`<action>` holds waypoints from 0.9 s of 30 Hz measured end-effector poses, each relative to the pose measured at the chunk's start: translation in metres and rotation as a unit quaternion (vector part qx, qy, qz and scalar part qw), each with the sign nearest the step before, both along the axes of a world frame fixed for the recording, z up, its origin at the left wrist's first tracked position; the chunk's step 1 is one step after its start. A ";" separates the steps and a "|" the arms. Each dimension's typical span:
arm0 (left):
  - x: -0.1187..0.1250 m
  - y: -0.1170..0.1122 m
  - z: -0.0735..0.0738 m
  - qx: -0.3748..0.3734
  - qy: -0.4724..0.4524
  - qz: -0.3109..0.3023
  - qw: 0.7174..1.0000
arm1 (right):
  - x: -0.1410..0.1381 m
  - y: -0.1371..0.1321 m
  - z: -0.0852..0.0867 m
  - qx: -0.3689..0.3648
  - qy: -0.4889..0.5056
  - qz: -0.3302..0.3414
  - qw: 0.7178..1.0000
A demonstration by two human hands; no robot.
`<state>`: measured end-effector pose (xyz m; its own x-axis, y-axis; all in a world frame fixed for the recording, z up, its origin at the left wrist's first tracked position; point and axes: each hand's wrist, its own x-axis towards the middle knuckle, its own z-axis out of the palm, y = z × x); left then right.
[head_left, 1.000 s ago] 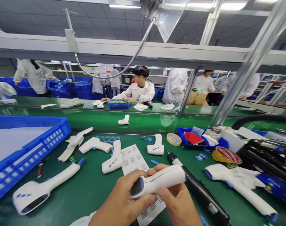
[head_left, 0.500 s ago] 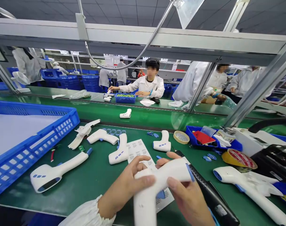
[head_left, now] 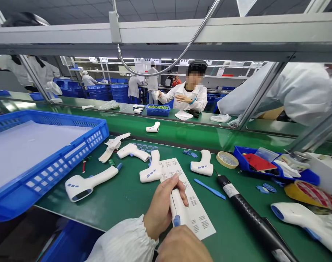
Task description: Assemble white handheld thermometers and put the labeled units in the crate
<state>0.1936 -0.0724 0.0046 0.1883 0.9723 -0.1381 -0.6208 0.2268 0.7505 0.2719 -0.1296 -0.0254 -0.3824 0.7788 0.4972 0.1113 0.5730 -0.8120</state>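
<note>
White thermometer (head_left: pixel 179 208), level across both hands a second ago, now lies turned lengthwise over the label sheet (head_left: pixel 195 213) on the surface (head_left: pixel 122 198), left hand (head_left: pixel 160 205) clamped round it, right hand (head_left: pixel 182 246) below, its grip unseen

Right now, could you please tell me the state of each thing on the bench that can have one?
left hand: closed around the held thermometer.
right hand: just below it, grip hidden.
blue crate: open-topped, lined with a white sheet.
label sheet: flat on the bench, partly under the hands.
black screwdriver: lying down, untouched.
tape roll: lying flat.
</note>
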 end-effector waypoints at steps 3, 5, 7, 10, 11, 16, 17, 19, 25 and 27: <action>0.003 -0.001 0.001 0.050 0.096 -0.005 0.994 | -0.026 0.004 -0.019 -0.011 -0.005 0.002 1.000; 0.002 0.000 0.000 0.054 0.135 -0.001 0.989 | -0.036 0.003 -0.024 -0.011 -0.001 -0.004 1.000; -0.001 0.001 0.000 0.049 0.162 0.003 0.986 | -0.033 0.001 -0.021 -0.008 0.009 -0.020 1.000; -0.012 0.007 0.003 0.057 0.209 0.013 0.976 | -0.008 -0.005 -0.007 0.007 0.030 -0.053 0.998; -0.017 0.009 0.006 0.061 0.221 0.017 0.973 | 0.003 -0.007 -0.001 0.012 0.039 -0.085 0.996; -0.048 0.021 0.027 0.072 0.201 0.006 0.977 | 0.042 -0.010 0.017 -0.188 0.152 -0.286 0.927; -0.054 0.022 0.029 0.073 0.164 -0.002 0.984 | 0.045 -0.009 0.019 -0.272 0.207 -0.274 0.899; -0.063 0.021 0.029 0.074 0.080 0.005 0.994 | 0.049 -0.008 0.020 -0.417 0.335 -0.217 0.817; -0.049 -0.006 -0.003 0.037 -0.031 -0.081 0.996 | 0.045 -0.003 0.021 -0.607 0.527 -0.042 0.594; -0.035 -0.016 -0.008 0.039 -0.012 -0.142 0.989 | 0.040 -0.003 0.013 -0.636 0.532 0.019 0.559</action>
